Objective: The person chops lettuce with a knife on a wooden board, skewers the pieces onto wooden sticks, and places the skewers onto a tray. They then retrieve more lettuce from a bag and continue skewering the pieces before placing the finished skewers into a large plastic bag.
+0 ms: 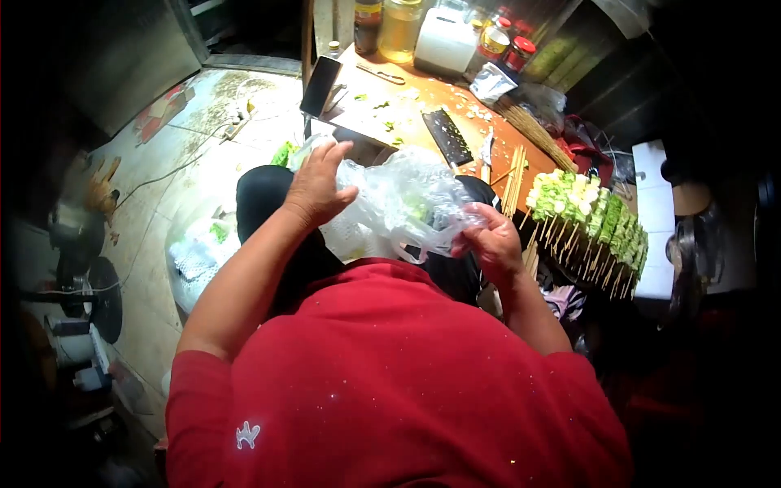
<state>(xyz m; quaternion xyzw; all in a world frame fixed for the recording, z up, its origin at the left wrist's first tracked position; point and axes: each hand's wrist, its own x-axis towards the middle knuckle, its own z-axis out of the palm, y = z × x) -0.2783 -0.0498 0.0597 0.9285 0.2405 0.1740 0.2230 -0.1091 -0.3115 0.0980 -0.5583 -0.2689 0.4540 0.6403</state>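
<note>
A clear plastic bag, crumpled, hangs over my lap with something pale green showing dimly through it. My right hand pinches the bag's right edge between thumb and fingers. At the bag's left side my left hand is raised, fingers stretched out and thumb apart; whether its palm touches the plastic is hidden. Just beyond the bag, a dark cleaver lies on the orange tabletop. To the right of my right hand stand several rows of skewered green vegetables, their sticks pointing toward me.
Bare bamboo skewers and a small knife lie at the table's near edge. A phone stands at the table's left corner. Jars and a white jug line the back. Another plastic bag sits on the floor at left.
</note>
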